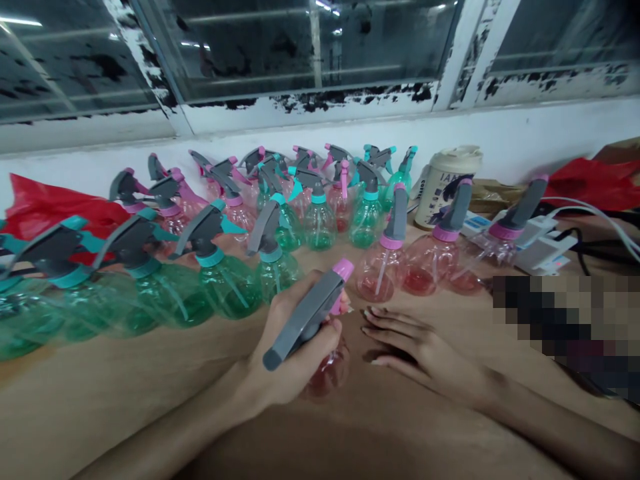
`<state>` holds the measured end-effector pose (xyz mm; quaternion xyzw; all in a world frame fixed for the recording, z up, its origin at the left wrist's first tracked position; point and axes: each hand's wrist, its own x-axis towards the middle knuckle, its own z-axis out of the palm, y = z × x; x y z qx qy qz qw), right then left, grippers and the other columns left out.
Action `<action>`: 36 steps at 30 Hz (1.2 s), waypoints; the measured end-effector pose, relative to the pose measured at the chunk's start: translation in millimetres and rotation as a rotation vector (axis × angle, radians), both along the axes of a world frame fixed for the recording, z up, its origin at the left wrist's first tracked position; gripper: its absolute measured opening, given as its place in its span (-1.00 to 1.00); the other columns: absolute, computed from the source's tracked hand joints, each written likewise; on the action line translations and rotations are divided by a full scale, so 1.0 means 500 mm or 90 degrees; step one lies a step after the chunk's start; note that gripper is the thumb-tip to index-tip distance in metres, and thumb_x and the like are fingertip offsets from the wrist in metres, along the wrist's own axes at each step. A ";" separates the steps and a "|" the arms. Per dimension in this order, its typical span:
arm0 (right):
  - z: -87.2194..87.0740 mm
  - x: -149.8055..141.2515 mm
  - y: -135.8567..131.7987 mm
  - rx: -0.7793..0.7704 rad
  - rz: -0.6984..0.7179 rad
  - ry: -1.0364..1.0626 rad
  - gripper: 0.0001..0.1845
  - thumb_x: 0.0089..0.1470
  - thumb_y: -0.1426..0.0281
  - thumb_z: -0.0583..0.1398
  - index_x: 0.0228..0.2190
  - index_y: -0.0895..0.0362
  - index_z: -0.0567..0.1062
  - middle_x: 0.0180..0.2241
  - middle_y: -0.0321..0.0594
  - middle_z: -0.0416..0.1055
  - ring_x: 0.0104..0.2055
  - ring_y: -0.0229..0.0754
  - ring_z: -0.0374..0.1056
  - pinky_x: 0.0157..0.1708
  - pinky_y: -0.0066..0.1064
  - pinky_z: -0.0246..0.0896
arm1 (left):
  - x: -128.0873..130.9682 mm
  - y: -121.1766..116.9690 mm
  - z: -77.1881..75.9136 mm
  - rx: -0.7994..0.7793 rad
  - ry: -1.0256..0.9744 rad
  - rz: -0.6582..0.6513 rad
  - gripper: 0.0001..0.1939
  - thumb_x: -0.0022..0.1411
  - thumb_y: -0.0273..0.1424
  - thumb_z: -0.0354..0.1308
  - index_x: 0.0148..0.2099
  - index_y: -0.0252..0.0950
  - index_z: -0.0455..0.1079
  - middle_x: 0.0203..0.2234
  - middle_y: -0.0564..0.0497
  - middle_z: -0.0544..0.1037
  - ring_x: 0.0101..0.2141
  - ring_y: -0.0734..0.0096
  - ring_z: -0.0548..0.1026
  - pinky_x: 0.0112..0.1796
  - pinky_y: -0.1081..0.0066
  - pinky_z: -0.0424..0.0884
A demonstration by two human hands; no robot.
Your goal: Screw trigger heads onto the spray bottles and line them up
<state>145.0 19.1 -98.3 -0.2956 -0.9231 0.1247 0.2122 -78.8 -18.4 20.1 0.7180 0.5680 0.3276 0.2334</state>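
Note:
My left hand [287,350] is wrapped round a pink clear spray bottle [327,373] with a grey trigger head [305,313] and a pink nozzle tip, held tilted over the brown table [150,380]. My right hand [415,347] lies flat on the table just right of the bottle, fingers stretched out toward it and holding nothing. A row of three pink spray bottles [430,260] stands right behind my hands.
Several green spray bottles [225,280] with teal collars line the left. More pink and green bottles [320,207] crowd the back by the white wall. A cream cup [445,183], a white power strip [540,247] with cables and red plastic bags [45,207] lie around.

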 end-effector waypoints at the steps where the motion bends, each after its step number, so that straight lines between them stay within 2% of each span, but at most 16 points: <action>1: 0.001 0.000 -0.001 -0.005 -0.002 -0.005 -0.57 0.12 0.24 0.11 0.03 0.05 0.33 0.10 -0.20 0.27 0.17 -0.11 0.11 0.10 -0.11 0.14 | 0.000 0.001 0.000 0.005 -0.013 -0.014 -0.82 0.01 -0.35 -0.05 -0.31 -0.14 0.33 -0.59 0.10 0.39 -0.56 0.42 0.38 -0.48 0.39 0.44; 7: 0.008 0.003 -0.001 -0.042 -0.006 -0.013 -0.59 0.13 0.24 0.10 0.02 0.04 0.34 0.12 -0.21 0.24 0.18 -0.12 0.09 0.12 -0.12 0.11 | 0.001 0.001 -0.007 0.008 -0.035 -0.034 -0.71 0.02 -0.38 -0.05 -0.17 -0.12 0.34 -0.60 0.13 0.36 -0.61 0.43 0.32 -0.54 0.40 0.39; 14: 0.003 0.004 -0.002 -0.040 -0.003 0.004 -0.60 0.12 0.27 0.12 0.01 0.05 0.35 0.10 -0.19 0.26 0.17 -0.11 0.11 0.11 -0.10 0.13 | 0.004 0.001 -0.005 0.057 -0.042 -0.053 -0.73 -0.01 -0.44 -0.06 -0.25 -0.14 0.38 -0.35 0.07 0.49 -0.45 0.38 0.42 -0.46 0.39 0.41; 18: 0.000 0.004 -0.001 -0.043 -0.009 0.010 -0.60 0.11 0.28 0.13 0.00 0.04 0.36 0.10 -0.20 0.27 0.17 -0.11 0.11 0.11 -0.12 0.12 | 0.004 0.004 -0.011 0.061 -0.074 -0.056 -0.71 -0.03 -0.45 -0.05 -0.23 -0.16 0.37 -0.40 0.07 0.48 -0.51 0.41 0.38 -0.47 0.39 0.41; 24: -0.005 0.009 0.001 -0.041 -0.003 -0.018 -0.59 0.13 0.26 0.11 0.01 0.07 0.36 0.12 -0.22 0.23 0.19 -0.13 0.08 0.13 -0.17 0.09 | 0.002 0.004 -0.018 0.120 -0.122 -0.091 -0.73 -0.04 -0.51 -0.02 -0.25 -0.19 0.35 -0.46 0.08 0.43 -0.50 0.42 0.37 -0.47 0.41 0.38; 36: -0.007 0.006 0.000 -0.026 -0.005 -0.029 -0.59 0.13 0.27 0.11 0.02 0.04 0.35 0.12 -0.26 0.23 0.19 -0.14 0.08 0.12 -0.17 0.12 | -0.003 0.002 -0.014 0.094 -0.115 -0.093 -0.76 -0.03 -0.52 -0.05 -0.28 -0.20 0.29 -0.54 0.13 0.36 -0.57 0.46 0.33 -0.49 0.44 0.37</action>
